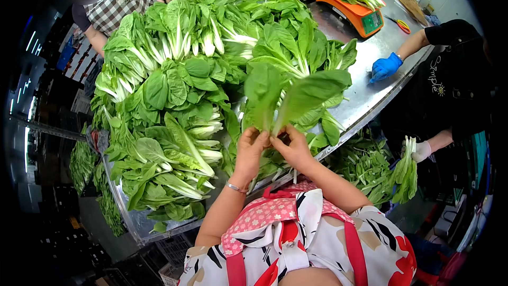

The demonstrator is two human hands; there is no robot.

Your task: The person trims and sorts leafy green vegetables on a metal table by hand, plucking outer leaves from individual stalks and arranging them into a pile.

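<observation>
In front of my chest, my left hand [252, 149] and my right hand [291, 147] are close together, fingers pinched on the pale stem ends of leafy greens [312, 95]. Broad green leaves fan upward from both hands, slightly blurred. Whether the leaves are joined at the base is hidden by my fingers. Behind them more loose greens [278, 47] lie on the metal table [365, 92]. Large heaps of greens with white stems [180, 153] spread to the left of my hands.
An orange scale [352, 13] bearing greens stands at the back right, near scissors [399, 24]. A co-worker at right has a blue-gloved hand [386, 67] over the table and holds greens [406, 172] low down. Another person stands at the back left. Greens fill the space below the table's right edge.
</observation>
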